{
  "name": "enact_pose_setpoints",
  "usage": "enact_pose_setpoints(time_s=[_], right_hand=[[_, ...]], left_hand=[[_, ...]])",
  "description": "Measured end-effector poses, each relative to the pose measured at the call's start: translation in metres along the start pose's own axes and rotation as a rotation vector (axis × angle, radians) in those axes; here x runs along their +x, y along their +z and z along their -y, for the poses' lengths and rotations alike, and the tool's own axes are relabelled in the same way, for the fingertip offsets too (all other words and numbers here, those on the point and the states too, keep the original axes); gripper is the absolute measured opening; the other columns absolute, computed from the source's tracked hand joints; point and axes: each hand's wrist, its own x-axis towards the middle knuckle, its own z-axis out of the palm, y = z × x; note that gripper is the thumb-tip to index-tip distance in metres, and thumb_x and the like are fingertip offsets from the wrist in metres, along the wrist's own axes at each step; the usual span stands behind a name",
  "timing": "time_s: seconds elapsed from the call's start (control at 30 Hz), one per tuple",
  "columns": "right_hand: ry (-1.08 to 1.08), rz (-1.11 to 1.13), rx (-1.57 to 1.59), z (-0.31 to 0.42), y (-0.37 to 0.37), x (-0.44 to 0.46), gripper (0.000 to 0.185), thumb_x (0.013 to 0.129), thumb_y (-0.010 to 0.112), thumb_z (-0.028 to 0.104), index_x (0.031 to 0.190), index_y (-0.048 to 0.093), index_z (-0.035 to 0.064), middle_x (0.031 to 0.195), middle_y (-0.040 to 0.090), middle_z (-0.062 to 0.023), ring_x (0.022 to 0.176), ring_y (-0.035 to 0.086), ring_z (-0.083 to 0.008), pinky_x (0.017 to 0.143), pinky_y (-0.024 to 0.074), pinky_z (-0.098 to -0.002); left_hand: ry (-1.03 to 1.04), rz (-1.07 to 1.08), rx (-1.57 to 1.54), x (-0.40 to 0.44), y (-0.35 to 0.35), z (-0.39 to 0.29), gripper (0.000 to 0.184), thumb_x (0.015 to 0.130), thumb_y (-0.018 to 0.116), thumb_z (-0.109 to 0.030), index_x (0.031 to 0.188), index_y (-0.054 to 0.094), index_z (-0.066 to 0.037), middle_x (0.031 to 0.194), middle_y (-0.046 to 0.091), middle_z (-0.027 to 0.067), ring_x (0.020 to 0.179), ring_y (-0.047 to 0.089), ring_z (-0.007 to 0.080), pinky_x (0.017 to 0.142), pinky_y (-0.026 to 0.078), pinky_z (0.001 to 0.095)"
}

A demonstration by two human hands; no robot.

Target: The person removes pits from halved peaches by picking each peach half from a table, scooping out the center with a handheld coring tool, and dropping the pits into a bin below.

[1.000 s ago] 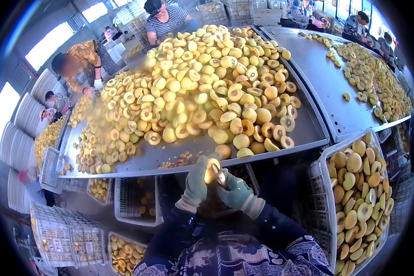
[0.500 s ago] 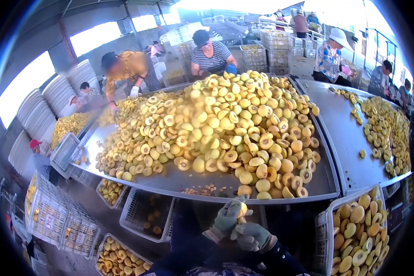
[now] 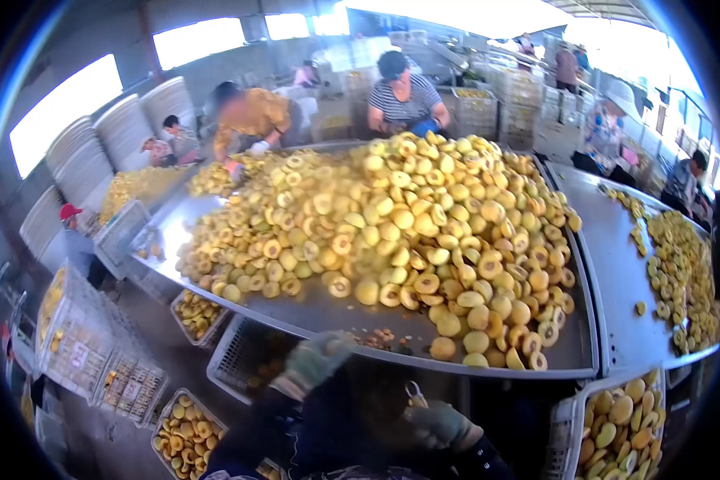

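Tool (image 3: 417, 398) jutted from the right hand (image 3: 442, 424), closed around it; the left hand (image 3: 315, 362), too blurred to tell its grip, had pulled away, their fruit gone, seemingly finished.

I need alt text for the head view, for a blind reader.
A gloved right hand holds a looped tool before a metal table heaped with yellow fruit, many halved; the left hand is blurred. Other people are beyond.

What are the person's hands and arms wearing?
The left hand and right hand each wear a grey-green glove, with fabric covering the fingers. The left glove is blurry, so its finer details don't show. The sleeves are long and very dark, and the right one has a few tiny pale specks near the cuff.
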Motion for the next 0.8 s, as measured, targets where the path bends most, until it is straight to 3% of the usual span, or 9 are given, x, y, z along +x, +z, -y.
enact_pose_setpoints(time_s=[0.07, 0.13, 0.17, 0.23, 0.3, 0.5, 0.6, 0.7, 0.8], right_hand=[[0.021, -0.014, -0.026, 0.004, -0.005, -0.001, 0.03, 0.092, 0.057, 0.035, 0.094, 0.062, 0.0055, 0.056, 0.047, 0.0017, 0.04, 0.038, -0.0067, 0.035, 0.0261, -0.0202], [0.011, -0.013, 0.013, 0.003, -0.018, 0.007, 0.031, 0.092, 0.057, 0.034, 0.095, 0.062, 0.0038, 0.058, 0.049, 0.0015, 0.044, 0.042, -0.0078, 0.038, 0.0307, -0.0206], [-0.017, -0.031, 0.049, -0.003, -0.021, 0.014, 0.031, 0.091, 0.057, 0.034, 0.095, 0.061, 0.0032, 0.059, 0.049, 0.0014, 0.045, 0.043, -0.0082, 0.04, 0.0323, -0.0207], [-0.013, -0.054, 0.131, -0.005, -0.022, 0.022, 0.031, 0.091, 0.058, 0.033, 0.093, 0.062, 0.0028, 0.059, 0.051, 0.0002, 0.046, 0.045, -0.0092, 0.041, 0.0343, -0.0212], [-0.019, -0.107, 0.146, -0.007, -0.023, 0.025, 0.028, 0.089, 0.06, 0.032, 0.091, 0.061, 0.004, 0.059, 0.051, -0.0009, 0.046, 0.046, -0.0105, 0.041, 0.0356, -0.0217], [-0.035, -0.254, 0.231, -0.005, -0.019, 0.022, 0.024, 0.084, 0.066, 0.027, 0.094, 0.059, 0.0068, 0.064, 0.053, -0.0051, 0.046, 0.048, -0.0142, 0.042, 0.0388, -0.0243], [-0.046, -0.305, 0.255, -0.013, -0.024, 0.02, 0.023, 0.083, 0.066, 0.026, 0.094, 0.058, 0.0073, 0.063, 0.053, -0.0046, 0.046, 0.048, -0.0137, 0.041, 0.0387, -0.0242], [-0.056, -0.338, 0.247, -0.013, -0.027, 0.01, 0.023, 0.089, 0.06, 0.026, 0.091, 0.063, 0.0028, 0.061, 0.057, -0.0052, 0.051, 0.054, -0.0134, 0.047, 0.0411, -0.0251], [-0.113, -0.326, 0.194, -0.009, -0.026, 0.0, 0.024, 0.09, 0.059, 0.027, 0.091, 0.062, 0.0027, 0.061, 0.057, -0.0062, 0.05, 0.054, -0.0139, 0.046, 0.0412, -0.0256]], left_hand=[[-0.155, 0.129, 0.647, 0.017, -0.046, 0.004, 0.044, 0.081, 0.067, -0.051, 0.092, 0.068, -0.008, 0.082, 0.069, 0.0151, 0.082, 0.068, 0.0315, 0.074, 0.053, 0.0399], [-0.277, 0.142, 0.697, 0.032, -0.072, 0.014, 0.053, 0.08, 0.065, -0.055, 0.096, 0.067, -0.004, 0.093, 0.069, 0.0171, 0.091, 0.065, 0.0351, 0.083, 0.05, 0.0421], [-0.147, 0.03, 0.806, 0.042, -0.073, 0.051, 0.051, 0.081, 0.066, -0.049, 0.101, 0.066, -0.002, 0.096, 0.069, 0.0177, 0.093, 0.065, 0.0351, 0.085, 0.05, 0.0423], [0.036, 0.007, 0.606, 0.066, -0.05, 0.035, 0.049, 0.082, 0.067, -0.042, 0.107, 0.065, -0.001, 0.094, 0.069, 0.0171, 0.091, 0.066, 0.0334, 0.084, 0.05, 0.0422], [0.103, 0.207, 0.251, 0.09, -0.007, 0.012, 0.045, 0.082, 0.068, -0.039, 0.11, 0.064, -0.003, 0.098, 0.069, 0.0167, 0.092, 0.066, 0.0313, 0.083, 0.051, 0.0414], [-0.023, 0.514, 0.46, 0.113, 0.15, -0.077, 0.073, 0.077, 0.063, -0.061, 0.125, 0.052, -0.008, 0.108, 0.065, 0.0215, 0.106, 0.062, 0.0348, 0.089, 0.048, 0.044], [0.045, 0.513, 0.502, 0.112, 0.203, -0.069, 0.071, 0.076, 0.065, -0.056, 0.128, 0.05, -0.01, 0.121, 0.058, 0.022, 0.11, 0.057, 0.039, 0.093, 0.045, 0.0457], [0.116, 0.534, 0.577, 0.11, 0.208, -0.059, 0.067, 0.076, 0.066, -0.051, 0.127, 0.049, -0.011, 0.121, 0.058, 0.0191, 0.111, 0.057, 0.0361, 0.094, 0.046, 0.0441], [-0.041, 0.411, 0.457, 0.112, 0.19, -0.058, 0.054, 0.075, 0.069, -0.043, 0.117, 0.058, -0.011, 0.11, 0.063, 0.018, 0.104, 0.061, 0.0333, 0.089, 0.048, 0.0429]])
